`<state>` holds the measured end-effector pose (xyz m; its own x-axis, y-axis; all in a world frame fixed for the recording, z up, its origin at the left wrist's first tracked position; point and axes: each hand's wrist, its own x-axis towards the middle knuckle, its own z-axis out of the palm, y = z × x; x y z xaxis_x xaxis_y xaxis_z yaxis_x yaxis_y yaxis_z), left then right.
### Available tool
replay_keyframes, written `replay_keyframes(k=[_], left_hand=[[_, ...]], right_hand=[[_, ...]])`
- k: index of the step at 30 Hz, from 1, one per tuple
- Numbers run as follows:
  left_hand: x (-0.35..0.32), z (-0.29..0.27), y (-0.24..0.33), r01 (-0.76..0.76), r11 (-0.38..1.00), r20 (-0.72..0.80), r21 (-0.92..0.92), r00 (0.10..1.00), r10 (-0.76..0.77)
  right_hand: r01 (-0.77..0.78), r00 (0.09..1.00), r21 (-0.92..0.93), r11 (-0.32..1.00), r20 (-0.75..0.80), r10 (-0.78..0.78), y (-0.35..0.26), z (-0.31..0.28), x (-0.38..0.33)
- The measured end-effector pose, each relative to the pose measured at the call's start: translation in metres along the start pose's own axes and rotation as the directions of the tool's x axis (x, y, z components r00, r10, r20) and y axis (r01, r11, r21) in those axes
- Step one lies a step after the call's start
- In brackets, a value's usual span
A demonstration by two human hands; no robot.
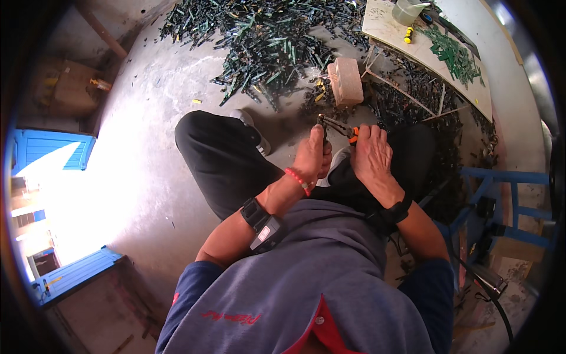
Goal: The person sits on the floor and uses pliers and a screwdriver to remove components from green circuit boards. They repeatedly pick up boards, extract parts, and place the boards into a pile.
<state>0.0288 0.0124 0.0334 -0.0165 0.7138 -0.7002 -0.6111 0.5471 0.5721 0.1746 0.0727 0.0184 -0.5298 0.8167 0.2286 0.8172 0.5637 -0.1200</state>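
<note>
My left hand (311,154), with a red bead bracelet at the wrist, is closed around a small dark strip (321,120) that sticks up past the thumb; most of it is hidden in the fingers. In my right hand (372,153) is a pair of pliers (338,125) with orange-and-black handles. The pliers' metal end points left and reaches close to the top of the strip; whether the jaws touch it is too small to tell. Both hands are close together in front of my lap, between my bent knees.
A pinkish brick (346,82) stands just beyond my hands. Behind it spreads a large heap of dark and green strips (271,50). On the low board table (471,97) at right lie green strips (454,56), a yellow-handled screwdriver (408,35) and a plastic container (407,12). Blue chair (507,177) at right.
</note>
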Motion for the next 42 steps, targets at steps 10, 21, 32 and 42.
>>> replay_keyframes(k=[10,21,32,42], left_hand=[[-0.001,0.011,0.001,-0.014,1.000,-0.060,0.000,0.998,0.014],[0.007,0.010,-0.008,-0.066,0.997,-0.118,0.033,0.991,0.069],[0.051,-0.017,-0.031,-0.274,0.292,0.002,0.916,0.732,0.681],[0.057,-0.023,-0.032,-0.502,0.442,0.132,0.743,0.758,0.639]], right_hand=[[0.061,0.996,-0.051,0.997,-0.062,-0.064,0.006,0.010,0.001],[0.026,0.990,0.080,0.997,0.137,-0.036,0.009,0.013,-0.005],[-0.880,0.431,0.469,0.075,0.855,-0.288,0.004,0.009,-0.007],[-0.836,0.545,0.299,-0.460,0.547,-0.636,-0.004,-0.048,-0.033]])
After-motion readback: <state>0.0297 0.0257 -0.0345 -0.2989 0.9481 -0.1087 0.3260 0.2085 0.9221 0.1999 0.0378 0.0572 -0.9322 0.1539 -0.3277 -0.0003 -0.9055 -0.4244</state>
